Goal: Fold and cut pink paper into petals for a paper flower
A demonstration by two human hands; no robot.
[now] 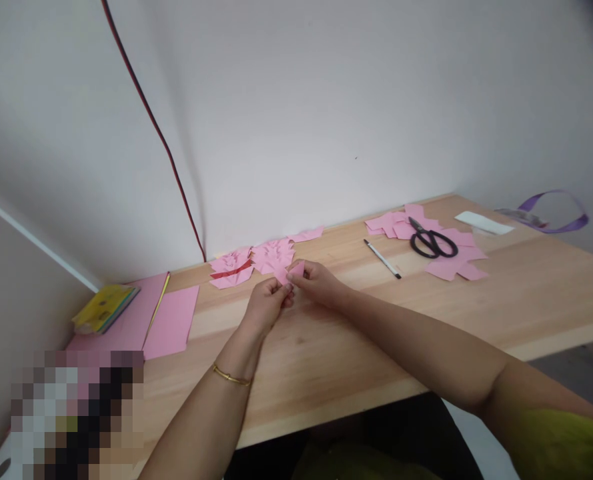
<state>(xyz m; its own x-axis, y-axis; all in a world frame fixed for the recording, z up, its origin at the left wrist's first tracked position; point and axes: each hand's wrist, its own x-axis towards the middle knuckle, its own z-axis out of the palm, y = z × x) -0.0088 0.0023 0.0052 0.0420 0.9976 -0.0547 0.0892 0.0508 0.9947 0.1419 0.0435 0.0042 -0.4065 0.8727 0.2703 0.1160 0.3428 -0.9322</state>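
Note:
A small piece of pink paper (297, 269) is pinched between both my hands above the wooden table. My left hand (269, 303), with a gold bangle on its wrist, grips the paper's lower left part. Closed on its right part is my right hand (313, 282). Just beyond them lie folded pink paper pieces (273, 255), and to their left another folded pile (231, 265) carries a dark red strip (232, 270). My fingers hide part of the held paper.
Black-handled scissors (432, 243) rest on pink paper cutouts (456, 257) at the right, near a pen (382, 259) and a white strip (483, 223). Pink sheets (171, 322), a yellow pencil (158, 303) and a yellow packet (103, 309) lie left. A cable (169, 150) runs down the wall.

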